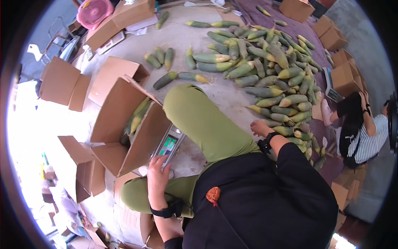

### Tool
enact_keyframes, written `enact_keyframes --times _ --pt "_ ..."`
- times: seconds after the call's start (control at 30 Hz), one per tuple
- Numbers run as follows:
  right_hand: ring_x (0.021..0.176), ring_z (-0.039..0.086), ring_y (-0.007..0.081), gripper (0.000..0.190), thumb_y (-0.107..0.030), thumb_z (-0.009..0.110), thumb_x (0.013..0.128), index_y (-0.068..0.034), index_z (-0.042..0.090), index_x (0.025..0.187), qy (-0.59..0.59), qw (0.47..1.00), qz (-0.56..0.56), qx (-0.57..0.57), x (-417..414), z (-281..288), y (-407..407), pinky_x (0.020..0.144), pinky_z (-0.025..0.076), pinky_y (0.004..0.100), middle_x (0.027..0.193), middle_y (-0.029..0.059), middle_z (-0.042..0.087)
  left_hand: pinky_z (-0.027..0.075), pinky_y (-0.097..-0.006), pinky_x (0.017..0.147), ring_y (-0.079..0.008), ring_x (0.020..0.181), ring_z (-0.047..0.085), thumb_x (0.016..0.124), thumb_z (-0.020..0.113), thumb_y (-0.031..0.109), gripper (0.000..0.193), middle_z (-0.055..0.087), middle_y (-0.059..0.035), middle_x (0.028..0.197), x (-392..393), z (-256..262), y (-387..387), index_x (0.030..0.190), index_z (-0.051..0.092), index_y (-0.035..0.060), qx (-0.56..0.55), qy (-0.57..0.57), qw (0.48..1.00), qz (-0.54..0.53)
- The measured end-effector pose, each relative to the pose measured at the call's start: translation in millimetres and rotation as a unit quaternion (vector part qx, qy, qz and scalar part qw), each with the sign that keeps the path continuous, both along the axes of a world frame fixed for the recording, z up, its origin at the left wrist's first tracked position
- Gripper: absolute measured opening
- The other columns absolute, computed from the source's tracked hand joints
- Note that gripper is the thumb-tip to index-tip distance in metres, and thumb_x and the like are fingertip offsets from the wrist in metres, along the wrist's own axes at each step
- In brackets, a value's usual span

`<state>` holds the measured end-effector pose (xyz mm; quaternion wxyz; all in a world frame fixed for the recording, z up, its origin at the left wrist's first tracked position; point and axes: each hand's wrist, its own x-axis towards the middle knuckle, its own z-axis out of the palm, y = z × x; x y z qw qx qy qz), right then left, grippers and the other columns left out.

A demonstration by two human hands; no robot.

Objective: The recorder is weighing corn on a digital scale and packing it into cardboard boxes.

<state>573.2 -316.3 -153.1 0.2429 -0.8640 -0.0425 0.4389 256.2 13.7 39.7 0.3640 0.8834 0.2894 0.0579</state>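
My left hand point(158, 176) rests by the near end of an electronic scale point(169, 144), its thumb apart from the fingers and nothing in its grasp. On the scale, or right against it, stands an open cardboard box point(112, 109) with several green radishes point(138, 118) inside. Over the floor beside my knee hangs my right hand point(261, 128), at the edge of a large heap of green radishes point(264, 74). Its fingers are loosely curled and I see no object in them; the palm side is hidden.
Loose radishes point(164, 80) lie on the floor ahead. Open cardboard boxes point(115, 77) stand at the left, with another box point(84, 171) nearer me. A pink basin point(94, 14) is at the far left. To the right sits another person point(367, 137) near a second scale point(332, 87).
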Motion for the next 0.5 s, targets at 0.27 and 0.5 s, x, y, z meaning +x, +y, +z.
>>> enact_keyframes --times 0.27,0.5 --pt "0.065 0.068 0.0211 0.029 -0.011 0.05 0.084 0.001 0.061 0.108 0.054 0.997 0.025 -0.049 -1 -24 -26 0.051 0.053 0.0339 0.084 0.0129 0.067 0.047 -0.0413 0.083 -0.0374 0.096 0.058 0.076 0.066 0.003 0.031 0.06 -0.0186 0.104 5 -8 5 0.107 0.063 0.0013 0.011 0.072 0.997 -0.011" --pt "0.064 0.068 0.021 0.028 -0.011 0.049 0.086 0.0 0.061 0.108 0.044 0.998 -0.008 -0.034 9 -35 -4 0.051 0.052 0.0335 0.084 0.0134 0.067 0.047 -0.0413 0.083 -0.0373 0.096 0.058 0.077 0.065 0.003 0.031 0.06 -0.0188 0.103 11 -22 11 0.108 0.063 -0.0001 -0.013 0.129 0.991 -0.009"
